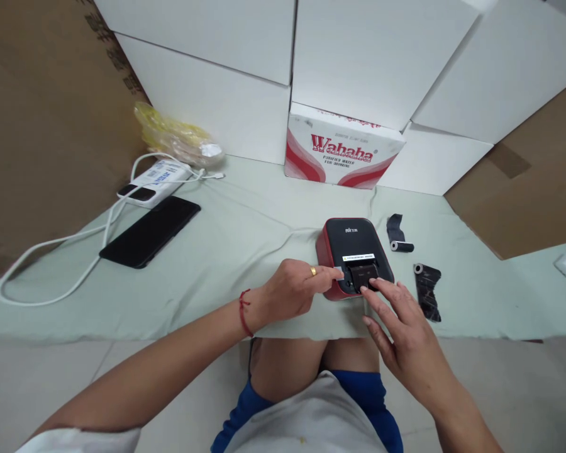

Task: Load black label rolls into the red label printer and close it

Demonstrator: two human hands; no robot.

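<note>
Red-and-black, the small printer (353, 258) sits on the pale green cloth (245, 239) just ahead of both my hands, its long axis running away from me. From the head view, my left hand (290, 292) steadies its near-left corner with extended fingers, while my right hand (403, 327), fingers loosely spread, presses a fingertip (364, 290) on the front slot, equally near.

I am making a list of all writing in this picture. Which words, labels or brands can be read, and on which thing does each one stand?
"Wahaha", red letters: on the red and white carton.
"PURIFIED WATER FOR DRINKING", beneath it: small, only partly legible.
White logo on the lid of the small printer: too small to read.
White sticker on the printer: too small.
Blue print on the power bank: blurred.
Dark characters on the brown cardboard: unreadable.
</note>
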